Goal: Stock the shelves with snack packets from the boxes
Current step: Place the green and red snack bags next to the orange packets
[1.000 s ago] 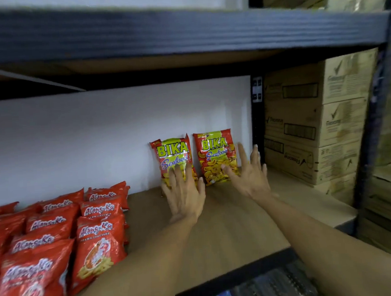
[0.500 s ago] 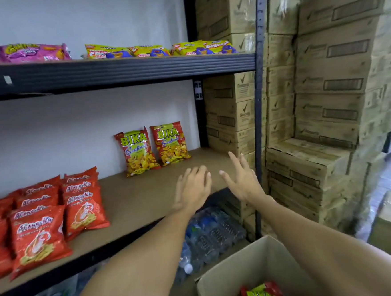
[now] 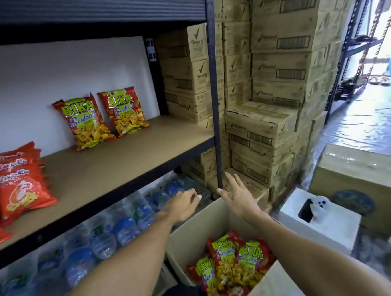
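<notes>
At the left end of the wooden shelf (image 3: 121, 162) lies a heap of red packets (image 3: 19, 190), overlapping one another and reaching to the shelf's front edge. Further along the shelf, at its back, two Bika Seafood packets (image 3: 85, 123) stand side by side, just touching, tilted back against the white wall (image 3: 24, 90) behind the shelf. Under the shelf sit wrapped water bottles (image 3: 92, 243) with blue labels, packed close together.

Below and in front of the shelf's right end, the left hand (image 3: 182, 205) hangs in the air with its fingers loosely bent and nothing in them. Beneath the shelf's right corner, on the near side, an open box (image 3: 196, 235) stands with more Bika packets (image 3: 232, 258) piled inside it. The right hand (image 3: 238, 197) hovers just beside the left one, lower than the shelf, above the box's far rim; its fingers are straight and spread wide, and it holds nothing.

The black post (image 3: 214, 88) rises at the shelf's right front corner. To the right of the shelf, brown cartons (image 3: 277, 72) are stacked high, some of them crumpled. Further right of the shelf and lower than it stands a white box (image 3: 320, 222) with a dark slot in its top
</notes>
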Demonstrator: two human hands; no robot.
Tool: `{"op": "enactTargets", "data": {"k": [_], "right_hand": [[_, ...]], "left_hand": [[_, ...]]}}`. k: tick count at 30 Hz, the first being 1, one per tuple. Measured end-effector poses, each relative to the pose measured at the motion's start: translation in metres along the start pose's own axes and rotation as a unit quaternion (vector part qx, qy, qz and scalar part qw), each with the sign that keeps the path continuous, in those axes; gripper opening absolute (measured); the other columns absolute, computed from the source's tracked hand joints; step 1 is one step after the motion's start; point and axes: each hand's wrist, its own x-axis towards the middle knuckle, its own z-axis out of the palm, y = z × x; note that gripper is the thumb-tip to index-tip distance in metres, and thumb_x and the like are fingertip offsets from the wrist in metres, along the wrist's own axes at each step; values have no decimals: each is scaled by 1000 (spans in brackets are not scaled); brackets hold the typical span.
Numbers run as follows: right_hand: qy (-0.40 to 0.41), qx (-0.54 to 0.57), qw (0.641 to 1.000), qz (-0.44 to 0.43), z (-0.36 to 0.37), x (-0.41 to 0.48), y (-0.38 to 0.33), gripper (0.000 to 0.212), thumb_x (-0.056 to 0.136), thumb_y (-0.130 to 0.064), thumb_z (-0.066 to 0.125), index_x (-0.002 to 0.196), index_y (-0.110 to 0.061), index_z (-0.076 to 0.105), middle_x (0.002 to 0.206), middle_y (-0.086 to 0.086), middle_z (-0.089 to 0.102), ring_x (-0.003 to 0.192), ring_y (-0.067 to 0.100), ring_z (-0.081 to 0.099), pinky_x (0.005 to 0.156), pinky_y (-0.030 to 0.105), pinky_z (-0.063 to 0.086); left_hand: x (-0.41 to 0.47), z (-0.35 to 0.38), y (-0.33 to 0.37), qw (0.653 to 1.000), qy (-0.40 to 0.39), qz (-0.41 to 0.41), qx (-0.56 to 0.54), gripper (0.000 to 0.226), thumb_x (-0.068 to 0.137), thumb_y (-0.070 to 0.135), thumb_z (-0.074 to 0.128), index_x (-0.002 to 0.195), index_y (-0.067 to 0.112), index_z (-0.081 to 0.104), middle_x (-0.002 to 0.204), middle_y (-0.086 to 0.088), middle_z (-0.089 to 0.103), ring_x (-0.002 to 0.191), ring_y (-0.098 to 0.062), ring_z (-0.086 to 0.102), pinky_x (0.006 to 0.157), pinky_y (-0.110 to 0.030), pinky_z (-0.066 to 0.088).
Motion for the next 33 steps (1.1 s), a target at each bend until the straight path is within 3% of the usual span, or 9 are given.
{"op": "enactTargets", "data": {"k": [6, 8, 16, 18, 20, 24, 27, 29, 33], "right_hand": [[-42, 12, 999, 31, 51, -7, 57, 72, 96, -63, 42, 156, -38, 11, 166, 2, 13, 149, 31, 26, 118, 53, 30], [-64, 5, 996, 56, 67, -9, 74, 73, 97, -62, 43, 158, -36, 12, 167, 4, 11, 150, 29, 23, 120, 50, 26], [-112, -55, 984, 126, 114, -18, 151, 72, 93, -71, 37, 155, -40, 16, 165, 8, 18, 149, 30, 27, 118, 50, 31], [-121, -69, 980, 145, 120, -20, 163, 76, 91, -75, 35, 156, -40, 14, 165, 7, 17, 149, 32, 25, 117, 52, 32], [-129, -84, 972, 177, 125, -20, 173, 77, 93, -72, 37, 157, -37, 12, 166, 10, 14, 150, 34, 21, 118, 54, 27], [-122, -135, 945, 271, 128, -18, 187, 81, 93, -72, 38, 158, -32, 8, 166, 13, 2, 151, 38, 6, 119, 60, 16], [-133, -136, 914, 358, 134, -14, 194, 91, 90, -71, 46, 158, -34, -3, 165, 17, -6, 149, 45, 10, 117, 62, 23], [-137, -113, 894, 412, 140, -14, 199, 103, 88, -68, 55, 156, -35, -13, 163, 25, -4, 144, 48, 26, 113, 59, 32], [-107, -46, 880, 460, 141, -15, 201, 118, 83, -57, 71, 154, -35, -21, 150, 31, 30, 125, 43, 53, 104, 53, 46]], "left_hand": [[13, 63, -36, 997, -61, -40, -17, 35, 101, 48, 43, 103, 18, 61, 92, -7, 67, 88, -27, 62, 75, -38, 49], [18, 86, -46, 994, -84, -51, -40, 35, 102, 43, 47, 106, 12, 63, 96, -11, 68, 88, -26, 62, 78, -38, 48], [36, 199, -77, 971, -184, -102, -112, 39, 101, 48, 48, 105, 12, 64, 95, -4, 68, 92, -24, 64, 77, -33, 46], [41, 227, -81, 963, -212, -114, -119, 46, 100, 52, 46, 115, 12, 62, 104, -5, 67, 98, -24, 63, 79, -33, 46], [48, 252, -88, 953, -228, -149, -133, 62, 97, 61, 44, 135, 13, 52, 126, -7, 63, 112, -26, 62, 93, -37, 49], [65, 301, -99, 902, -199, -290, -251, 107, 75, 85, 51, 150, 12, 31, 149, -9, 48, 129, -30, 52, 108, -45, 44], [61, 315, -82, 849, -206, -368, -319, 96, 91, 63, 56, 157, 8, 12, 159, -12, 31, 141, -34, 38, 111, -48, 40], [58, 322, -76, 819, -226, -393, -351, 98, 92, 57, 58, 158, 14, 0, 161, -9, 28, 141, -34, 38, 107, -46, 43], [63, 321, -76, 790, -221, -414, -395, 83, 91, 51, 64, 152, 8, 26, 152, -11, 42, 131, -31, 48, 93, -39, 50]]}}
